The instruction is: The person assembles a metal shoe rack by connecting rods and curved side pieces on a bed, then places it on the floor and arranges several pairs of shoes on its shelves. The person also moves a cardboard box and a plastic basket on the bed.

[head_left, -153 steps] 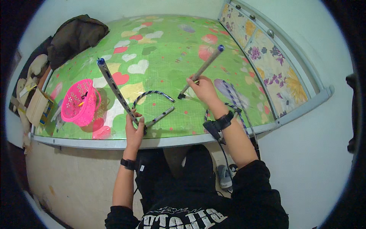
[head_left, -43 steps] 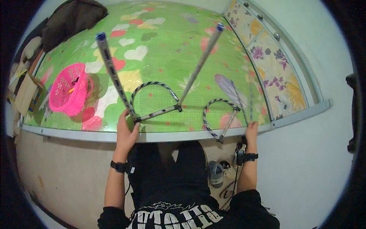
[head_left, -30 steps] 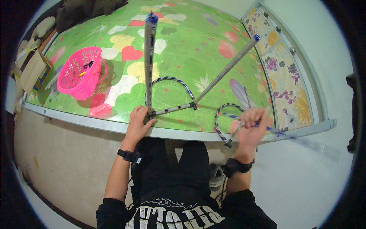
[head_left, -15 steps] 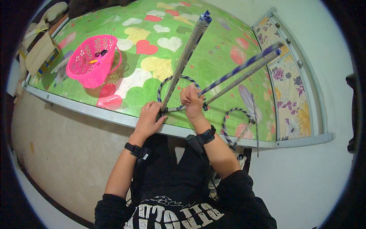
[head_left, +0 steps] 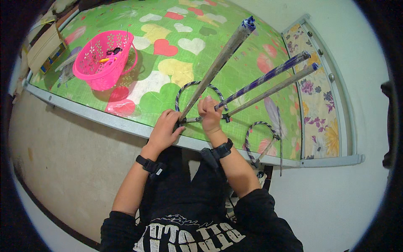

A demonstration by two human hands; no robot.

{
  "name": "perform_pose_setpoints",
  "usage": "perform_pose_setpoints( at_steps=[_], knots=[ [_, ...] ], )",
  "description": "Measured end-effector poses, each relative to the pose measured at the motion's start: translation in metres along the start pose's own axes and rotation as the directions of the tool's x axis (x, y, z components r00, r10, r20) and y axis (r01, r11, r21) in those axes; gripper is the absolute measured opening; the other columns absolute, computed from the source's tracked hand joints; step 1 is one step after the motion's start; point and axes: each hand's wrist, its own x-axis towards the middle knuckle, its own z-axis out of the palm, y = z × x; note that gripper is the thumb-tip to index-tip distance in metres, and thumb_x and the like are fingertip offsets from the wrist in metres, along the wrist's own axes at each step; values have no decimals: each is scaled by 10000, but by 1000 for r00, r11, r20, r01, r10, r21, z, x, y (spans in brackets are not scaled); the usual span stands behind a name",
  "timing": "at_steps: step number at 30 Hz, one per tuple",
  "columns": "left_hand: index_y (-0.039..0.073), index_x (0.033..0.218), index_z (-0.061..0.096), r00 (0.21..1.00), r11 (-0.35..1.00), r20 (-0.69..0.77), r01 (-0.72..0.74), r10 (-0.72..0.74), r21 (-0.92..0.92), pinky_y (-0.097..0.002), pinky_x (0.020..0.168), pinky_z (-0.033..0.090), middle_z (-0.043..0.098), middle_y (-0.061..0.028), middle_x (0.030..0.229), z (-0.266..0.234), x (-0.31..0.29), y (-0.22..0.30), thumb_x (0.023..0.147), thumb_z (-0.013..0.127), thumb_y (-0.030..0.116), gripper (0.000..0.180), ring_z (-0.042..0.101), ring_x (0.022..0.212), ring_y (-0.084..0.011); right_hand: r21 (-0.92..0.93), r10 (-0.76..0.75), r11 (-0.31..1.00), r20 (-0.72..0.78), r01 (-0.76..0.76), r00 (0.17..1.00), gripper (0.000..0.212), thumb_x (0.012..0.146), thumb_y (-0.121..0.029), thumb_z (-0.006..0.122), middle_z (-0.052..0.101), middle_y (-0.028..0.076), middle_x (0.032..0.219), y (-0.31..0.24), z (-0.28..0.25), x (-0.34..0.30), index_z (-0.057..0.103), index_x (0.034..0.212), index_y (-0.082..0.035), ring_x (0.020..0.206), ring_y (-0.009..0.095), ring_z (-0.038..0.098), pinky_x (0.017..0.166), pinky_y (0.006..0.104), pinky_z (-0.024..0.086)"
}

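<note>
A frame of tubes with black plastic joints stands near the front edge of a bed-like surface. My left hand [head_left: 165,129] is closed around the black joint at the foot of a long grey tube [head_left: 218,63], which leans up and to the right. A short bar and a curved striped tube [head_left: 189,84] adjoin that corner. The fingers of my right hand [head_left: 211,116] are closed on the lower end of a blue marbled tube [head_left: 264,79]. Beside it, a second grey tube [head_left: 273,90] rises from another black joint [head_left: 226,118].
To the right lies another curved tube piece [head_left: 247,140] with joints and a thin rod [head_left: 281,147]. A pink basket [head_left: 100,77] with small items stands at the left, near a cardboard box [head_left: 44,50]. A floral panel with a metal frame [head_left: 333,105] bounds the right side.
The upper ends of the tubes have swung slightly to the right, and the blue tube's tip is now more apart from the neighbouring grey one. Both hands keep their holds; the view has shifted a little.
</note>
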Motion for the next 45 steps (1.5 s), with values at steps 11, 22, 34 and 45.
perform_pose_setpoints(
  at_steps=[11, 22, 34, 45],
  knots=[
    [20, 1191, 574, 996, 997, 29, 82, -83, 12, -447, 1024, 443, 607, -165, 1183, 1, 1, 4, 808, 755, 126, 437, 509, 1192, -385, -25, -10, 1000, -239, 4, 971, 523, 1077, -336, 451, 334, -14, 534, 13, 3, -4, 331, 616, -120, 481, 106, 279, 469, 293, 214],
    [12, 1249, 564, 999, 997, -16, 31, -30, 72, -458, 1022, 443, 604, -181, 1188, 5, 1, 3, 805, 763, 147, 505, 506, 1196, -400, -348, 44, 936, -36, -53, 998, 390, 883, -58, 759, 571, 62, 1094, -11, -13, -18, 486, 1161, -60, 1019, 160, 589, 894, 322, 488],
    [-19, 1129, 566, 987, 987, -48, 153, -150, 47, -461, 972, 460, 572, -236, 1175, 16, 2, 5, 901, 706, 170, 327, 538, 1143, -430, -306, -174, 932, 89, 193, 981, 359, 896, -142, 726, 590, 71, 1023, -35, -12, -27, 506, 1160, -39, 1018, 184, 590, 926, 349, 461],
    [11, 1134, 594, 993, 991, -10, 115, -114, 66, -467, 990, 453, 602, -205, 1133, 13, 4, 6, 913, 650, 110, 249, 506, 1197, -411, -34, 92, 995, 27, -91, 995, 392, 920, -128, 583, 360, -63, 558, -25, 16, 26, 370, 591, -128, 500, 49, 307, 475, 266, 213]
  ],
)
